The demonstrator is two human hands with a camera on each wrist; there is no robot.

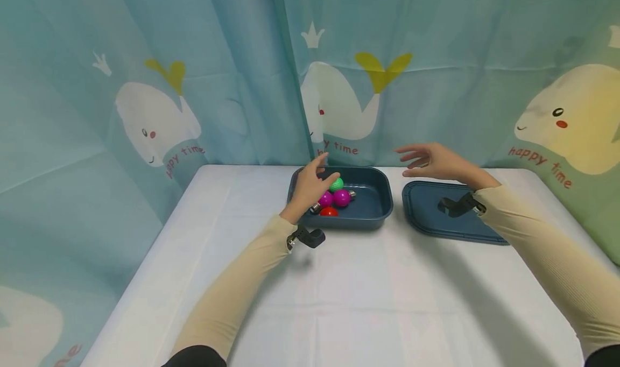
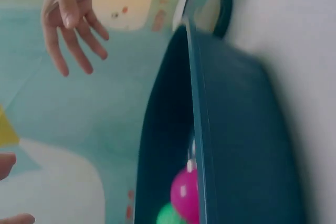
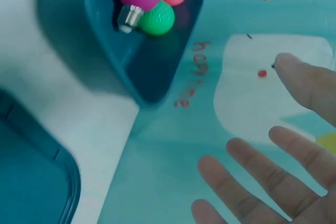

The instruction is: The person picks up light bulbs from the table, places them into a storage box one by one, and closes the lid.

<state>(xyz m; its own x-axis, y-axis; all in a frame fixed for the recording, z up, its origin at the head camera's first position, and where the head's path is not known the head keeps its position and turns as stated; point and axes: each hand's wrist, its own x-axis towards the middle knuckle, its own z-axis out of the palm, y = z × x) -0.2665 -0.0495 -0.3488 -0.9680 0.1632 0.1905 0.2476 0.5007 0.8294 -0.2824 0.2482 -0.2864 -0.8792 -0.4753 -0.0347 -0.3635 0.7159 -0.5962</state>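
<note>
Over the left end of a dark blue box (image 1: 360,224) hovers my left hand (image 1: 308,186), its fingers extended and nothing between them. Inside the box lie colored light bulbs: a purple bulb (image 1: 342,198) with a silver screw base, another purple bulb (image 1: 326,199), a green bulb (image 1: 337,184) and a red bulb (image 1: 329,211). The left hand partly covers the group in the head view. My right hand (image 1: 433,161) is raised above the far edge of a dark blue lid (image 1: 470,230), fingers spread apart and holding nothing in the right wrist view.
The box and lid lie side by side near the back of a white-covered table (image 1: 358,291). Behind them hangs a blue-green curtain (image 1: 252,44) printed with whales. Black wrist cameras are strapped to both forearms.
</note>
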